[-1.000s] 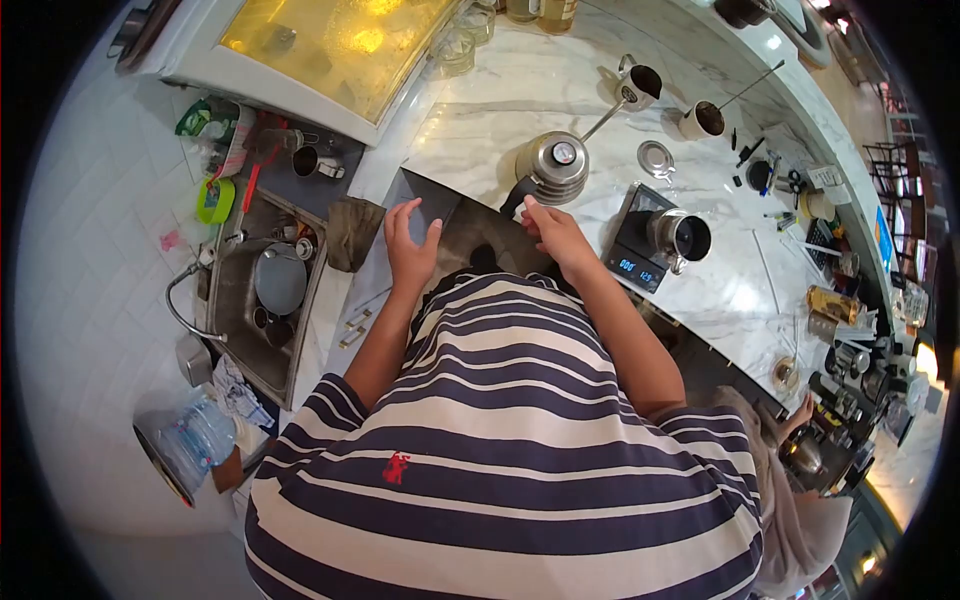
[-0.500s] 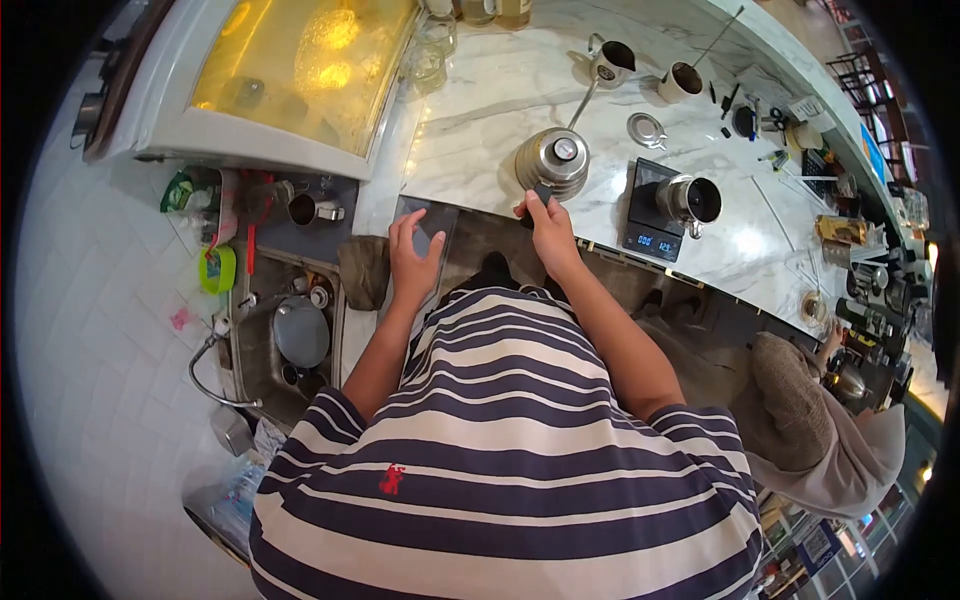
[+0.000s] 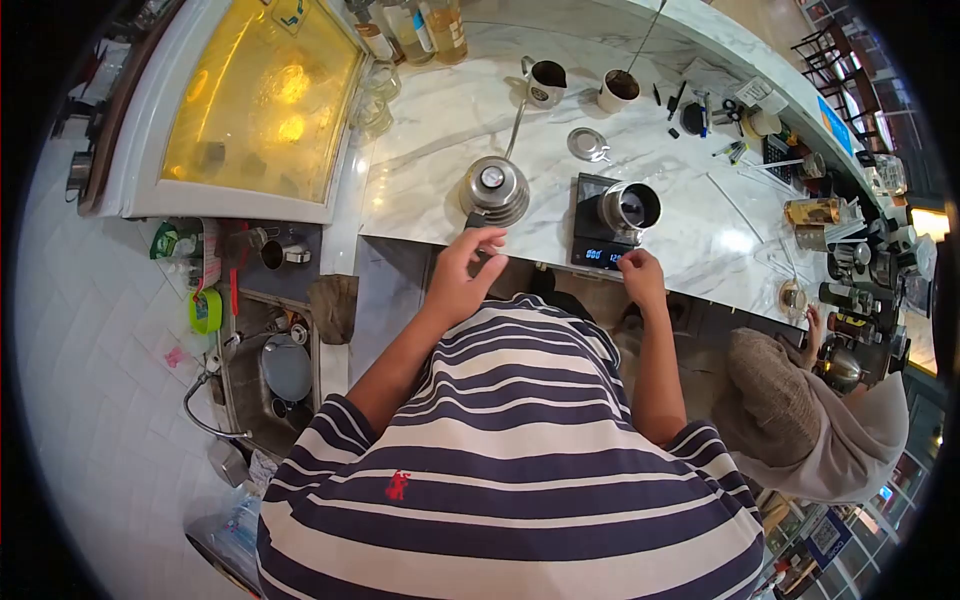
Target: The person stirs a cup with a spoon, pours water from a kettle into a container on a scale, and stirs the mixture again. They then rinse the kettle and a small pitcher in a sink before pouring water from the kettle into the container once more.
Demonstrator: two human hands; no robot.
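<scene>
My left hand [image 3: 463, 280] is open, thumb apart from the fingers, right beside the black handle of a steel gooseneck kettle [image 3: 496, 190] on the marble counter. The kettle's long spout points away from me. My right hand [image 3: 644, 277] has its fingers curled together at the near right corner of a black digital scale [image 3: 590, 222]. Its fingertips overlap part of the lit display, just below the handle of a steel cup [image 3: 632, 206] standing on the scale. I cannot tell whether they hold anything. A round metal lid [image 3: 588, 143] lies behind the scale.
A steel pitcher [image 3: 546, 84] and a white cup [image 3: 620, 90] with a long stirrer stand farther back. Bottles [image 3: 442, 30] and glasses line the left side, by a yellow-lit cabinet [image 3: 262, 100]. A sink [image 3: 262, 405] is at left. Another person [image 3: 790, 400] is at right.
My right hand has let go of the kettle handle and moved right to the scale. My left hand has moved right, toward the kettle handle. The camera view has turned a little.
</scene>
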